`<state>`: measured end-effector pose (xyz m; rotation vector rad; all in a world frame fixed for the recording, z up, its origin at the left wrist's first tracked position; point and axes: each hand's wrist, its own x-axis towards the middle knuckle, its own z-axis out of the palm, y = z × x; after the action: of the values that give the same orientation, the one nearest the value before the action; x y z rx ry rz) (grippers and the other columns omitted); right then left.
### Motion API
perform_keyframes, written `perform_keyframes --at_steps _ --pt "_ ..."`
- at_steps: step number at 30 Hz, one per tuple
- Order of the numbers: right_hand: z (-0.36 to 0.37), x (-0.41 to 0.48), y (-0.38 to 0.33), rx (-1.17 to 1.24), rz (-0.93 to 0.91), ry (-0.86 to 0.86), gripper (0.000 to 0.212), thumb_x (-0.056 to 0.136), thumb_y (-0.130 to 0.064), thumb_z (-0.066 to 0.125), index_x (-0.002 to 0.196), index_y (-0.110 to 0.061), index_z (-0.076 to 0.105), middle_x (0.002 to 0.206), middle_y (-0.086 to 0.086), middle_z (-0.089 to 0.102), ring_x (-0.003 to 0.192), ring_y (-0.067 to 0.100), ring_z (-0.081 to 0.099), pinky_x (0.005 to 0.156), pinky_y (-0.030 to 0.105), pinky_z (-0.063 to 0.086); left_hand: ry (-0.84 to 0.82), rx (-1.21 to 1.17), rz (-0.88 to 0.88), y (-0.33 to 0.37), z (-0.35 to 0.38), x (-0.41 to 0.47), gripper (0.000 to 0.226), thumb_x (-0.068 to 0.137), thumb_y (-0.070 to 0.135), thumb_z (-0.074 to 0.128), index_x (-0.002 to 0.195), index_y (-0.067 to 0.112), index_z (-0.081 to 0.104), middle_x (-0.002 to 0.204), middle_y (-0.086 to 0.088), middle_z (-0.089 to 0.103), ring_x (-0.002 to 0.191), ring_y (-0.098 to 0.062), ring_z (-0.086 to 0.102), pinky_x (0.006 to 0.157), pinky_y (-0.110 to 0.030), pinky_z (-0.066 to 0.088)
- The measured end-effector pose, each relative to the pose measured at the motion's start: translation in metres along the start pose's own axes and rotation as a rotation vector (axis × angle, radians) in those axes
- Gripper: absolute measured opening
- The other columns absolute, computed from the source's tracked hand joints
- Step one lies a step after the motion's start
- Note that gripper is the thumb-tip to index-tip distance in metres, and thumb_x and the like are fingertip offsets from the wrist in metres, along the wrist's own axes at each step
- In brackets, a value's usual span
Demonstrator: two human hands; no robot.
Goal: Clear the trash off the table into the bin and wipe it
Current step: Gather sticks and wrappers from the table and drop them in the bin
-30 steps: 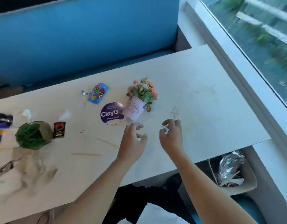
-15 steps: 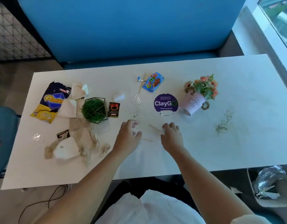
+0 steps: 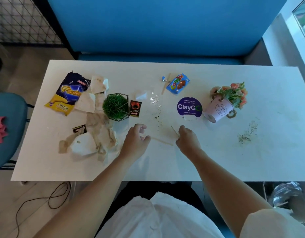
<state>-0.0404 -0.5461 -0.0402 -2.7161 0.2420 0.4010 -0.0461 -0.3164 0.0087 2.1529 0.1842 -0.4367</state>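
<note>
White tabletop (image 3: pixel 165 165) fills my view, with a blue bench back behind it and a window ledge at the right. My right hand (image 3: pixel 188 142) pinches a thin wooden stick (image 3: pixel 174 130) between thumb and fingers, its tip angled up and away from the surface. My left hand (image 3: pixel 135 143) hovers just beside it with fingers loosely curled and spread, gripping nothing. Between the two hands a second wooden stick (image 3: pixel 162 141) lies flat on the table.

Outward from there, crumbs (image 3: pixel 158 115) scatter ahead of my hands and another patch of crumbs (image 3: pixel 246 134) sits off to the right. Stained tissues (image 3: pixel 98 134) pile up at the left, near a yellow and blue chip bag (image 3: pixel 69 93). A small red sachet (image 3: pixel 135 108) touches the green plant in its wire frame (image 3: pixel 116 106). Farther back lie a blue candy wrapper (image 3: pixel 178 83), the purple ClayGo sign (image 3: pixel 189 107) and a tipped pink flower pot (image 3: pixel 220 109). The bin (image 3: pixel 289 198) sits below the table's near right corner, foil inside.
</note>
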Motion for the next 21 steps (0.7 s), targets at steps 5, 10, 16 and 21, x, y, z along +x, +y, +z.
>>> perform_keyframes --at_steps 5,10,16,21 --pt "-0.006 -0.011 -0.043 0.459 0.053 0.003 0.013 0.088 -0.003 0.056 0.096 -0.013 0.058 0.082 0.004 0.065 0.068 0.020 0.061 0.053 0.022 0.049 -0.011 -0.047 -0.060 -0.001 -0.004 0.005 0.030 0.099 0.028 0.063 0.128 0.022 0.063 0.117 0.007 0.066 0.088 -0.001 0.062 0.071 -0.014 0.043" --pt "-0.002 -0.026 -0.076 0.641 -0.042 -0.103 0.013 0.087 -0.008 0.069 0.090 -0.014 0.057 0.081 0.002 0.065 0.067 0.011 0.054 0.060 0.014 0.044 -0.039 -0.207 -0.140 -0.004 -0.004 0.007 0.024 0.098 0.035 0.067 0.116 0.021 0.075 0.105 0.007 0.072 0.104 -0.018 0.070 0.098 -0.042 0.056" --pt "0.008 -0.032 -0.080 0.634 -0.067 -0.100 0.013 0.088 -0.008 0.068 0.094 -0.015 0.060 0.088 0.003 0.068 0.070 0.013 0.062 0.062 0.020 0.049 0.043 -0.266 -0.172 -0.013 -0.007 0.005 0.017 0.099 0.029 0.066 0.100 0.020 0.080 0.090 0.004 0.077 0.083 -0.014 0.074 0.088 -0.043 0.060" --pt "0.024 -0.028 -0.052 -0.011 -0.181 0.009 0.027 0.090 -0.017 0.072 0.116 -0.011 0.066 0.122 0.011 0.046 0.101 0.031 0.052 0.084 0.045 0.055 0.128 -0.327 -0.210 -0.026 -0.014 0.002 0.020 0.102 0.029 0.063 0.098 0.014 0.076 0.089 0.004 0.077 0.071 -0.013 0.073 0.082 -0.043 0.063"
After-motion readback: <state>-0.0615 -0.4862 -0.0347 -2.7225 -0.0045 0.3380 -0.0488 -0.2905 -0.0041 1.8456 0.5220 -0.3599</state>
